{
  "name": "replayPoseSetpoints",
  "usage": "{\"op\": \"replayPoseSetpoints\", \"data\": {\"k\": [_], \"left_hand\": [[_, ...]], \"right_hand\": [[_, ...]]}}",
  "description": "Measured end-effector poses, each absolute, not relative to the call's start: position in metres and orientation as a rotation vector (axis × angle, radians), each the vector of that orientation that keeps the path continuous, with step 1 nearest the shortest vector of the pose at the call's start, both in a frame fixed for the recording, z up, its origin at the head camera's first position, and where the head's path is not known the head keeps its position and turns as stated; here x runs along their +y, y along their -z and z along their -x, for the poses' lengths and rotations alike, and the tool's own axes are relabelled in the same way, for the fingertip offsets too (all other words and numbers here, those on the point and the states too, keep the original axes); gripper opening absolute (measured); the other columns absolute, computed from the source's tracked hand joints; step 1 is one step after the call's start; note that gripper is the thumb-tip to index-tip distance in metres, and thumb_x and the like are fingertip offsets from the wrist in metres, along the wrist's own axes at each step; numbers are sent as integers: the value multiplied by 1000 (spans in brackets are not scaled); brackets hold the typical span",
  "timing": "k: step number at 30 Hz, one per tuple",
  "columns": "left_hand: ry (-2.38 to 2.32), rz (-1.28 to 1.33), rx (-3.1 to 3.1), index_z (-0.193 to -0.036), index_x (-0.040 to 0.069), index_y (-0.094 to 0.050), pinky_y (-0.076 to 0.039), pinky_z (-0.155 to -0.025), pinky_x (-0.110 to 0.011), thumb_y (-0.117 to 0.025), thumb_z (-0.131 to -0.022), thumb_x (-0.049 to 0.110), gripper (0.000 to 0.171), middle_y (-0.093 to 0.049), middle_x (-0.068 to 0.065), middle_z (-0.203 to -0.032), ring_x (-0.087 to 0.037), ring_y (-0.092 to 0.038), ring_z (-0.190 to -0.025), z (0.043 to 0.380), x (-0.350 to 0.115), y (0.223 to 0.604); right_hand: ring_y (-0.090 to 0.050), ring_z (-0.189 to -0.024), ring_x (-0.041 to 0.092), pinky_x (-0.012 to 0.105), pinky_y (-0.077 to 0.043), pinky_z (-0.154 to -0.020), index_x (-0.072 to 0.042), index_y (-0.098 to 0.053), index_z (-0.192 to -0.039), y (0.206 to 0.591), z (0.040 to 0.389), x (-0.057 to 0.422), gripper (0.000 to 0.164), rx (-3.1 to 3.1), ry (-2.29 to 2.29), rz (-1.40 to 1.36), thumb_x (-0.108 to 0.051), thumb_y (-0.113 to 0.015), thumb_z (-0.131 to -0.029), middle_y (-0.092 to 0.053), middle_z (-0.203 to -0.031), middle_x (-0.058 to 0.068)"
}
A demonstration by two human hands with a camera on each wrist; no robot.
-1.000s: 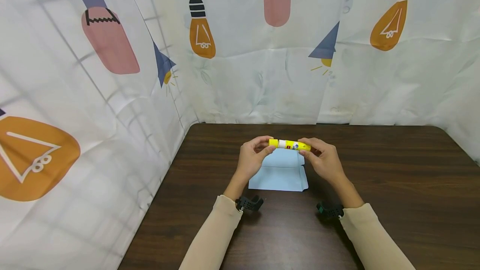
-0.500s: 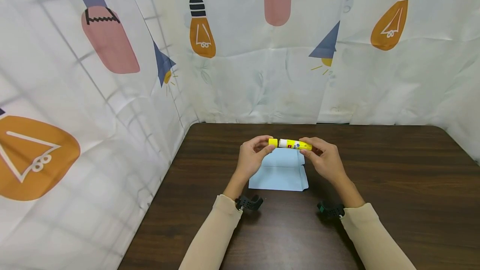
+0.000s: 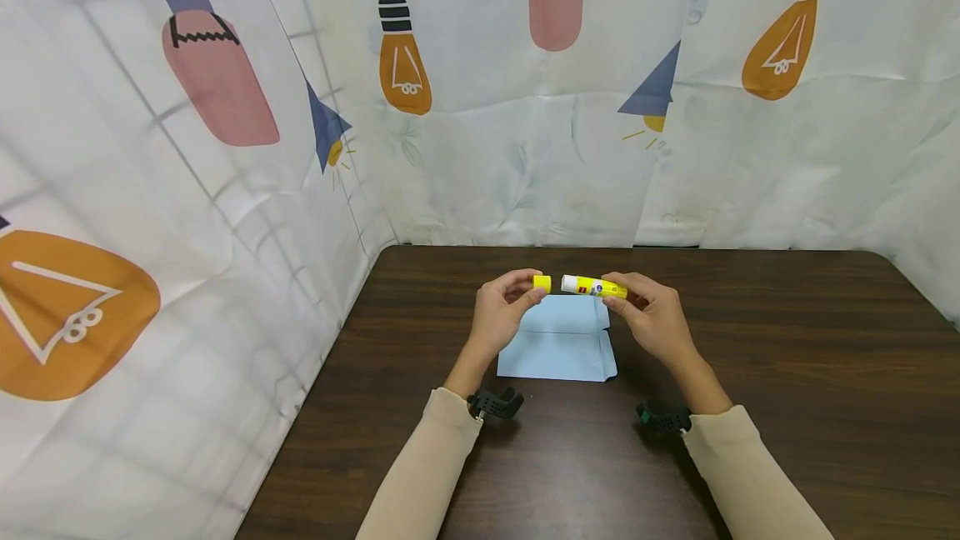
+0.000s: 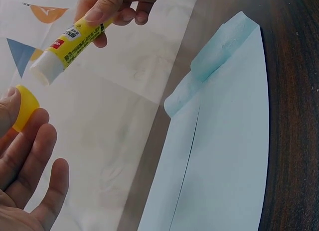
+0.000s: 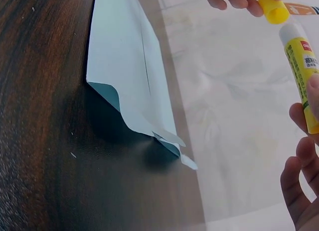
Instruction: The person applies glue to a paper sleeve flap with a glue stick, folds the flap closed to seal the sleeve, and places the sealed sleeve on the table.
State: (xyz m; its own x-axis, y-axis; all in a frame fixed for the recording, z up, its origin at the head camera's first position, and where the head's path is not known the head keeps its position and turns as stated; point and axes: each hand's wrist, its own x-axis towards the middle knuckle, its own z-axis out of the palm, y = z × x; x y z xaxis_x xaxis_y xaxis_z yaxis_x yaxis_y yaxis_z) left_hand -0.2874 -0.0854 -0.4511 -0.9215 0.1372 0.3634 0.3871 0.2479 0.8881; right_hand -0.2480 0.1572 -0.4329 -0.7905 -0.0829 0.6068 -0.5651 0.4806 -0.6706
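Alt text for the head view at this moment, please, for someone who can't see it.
The left hand holds a yellow cap, apart from the uncapped glue stick in the right hand. Below them, light blue paper lies on a brown wood-grain table, with light-bulb-patterned cloth behind.

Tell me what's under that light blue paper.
The brown table shows beneath the raised edge of the light blue paper; whatever lies under the rest is covered and cannot be seen.

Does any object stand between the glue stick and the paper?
No, nothing visible. The right hand holds the glue stick raised, the left hand holds its cap apart, and no object shows on the paper.
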Motion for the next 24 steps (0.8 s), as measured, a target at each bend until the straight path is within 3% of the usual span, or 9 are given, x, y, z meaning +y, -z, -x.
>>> {"op": "replayPoseSetpoints", "data": {"k": [5,12,17,24], "left_hand": [[1738,498,-2304,-120,11,-74,-56,-76,-25,-78,-91,21,32,-78,-9,-93,-17,-74,-81,288,-86,451],[1743,487,-2310,-121,9,-73,-57,-77,-25,-78,-91,21,33,-78,-10,-94,-23,-74,-82,289,-86,452],[1746,476,-2313,-122,7,-73,-57,-77,-25,-78,-91,22,34,-78,-9,-94,-13,-73,-80,289,-87,451],[1737,449,-2309,-122,9,-74,-58,-79,-28,-78,-91,21,33,-78,-10,-94,-13,-72,-81,288,-88,449]], "right_hand": [[-52,-66,17,17,-44,-58,5,-74,-113,434,249,158,31,-2229,-1278,-536,8,-78,-83,-74,-99,19],[-53,-68,12,17,-45,-59,-8,-76,-117,461,270,172,34,-2240,-1282,-534,-1,-80,-85,-76,-103,9],[-55,-70,14,17,-47,-61,-9,-76,-118,461,270,172,33,-2248,-1285,-537,-2,-80,-86,-76,-104,9],[-55,-71,14,17,-47,-60,-11,-76,-118,461,269,172,34,-2247,-1293,-524,-3,-80,-86,-77,-106,8]]}}
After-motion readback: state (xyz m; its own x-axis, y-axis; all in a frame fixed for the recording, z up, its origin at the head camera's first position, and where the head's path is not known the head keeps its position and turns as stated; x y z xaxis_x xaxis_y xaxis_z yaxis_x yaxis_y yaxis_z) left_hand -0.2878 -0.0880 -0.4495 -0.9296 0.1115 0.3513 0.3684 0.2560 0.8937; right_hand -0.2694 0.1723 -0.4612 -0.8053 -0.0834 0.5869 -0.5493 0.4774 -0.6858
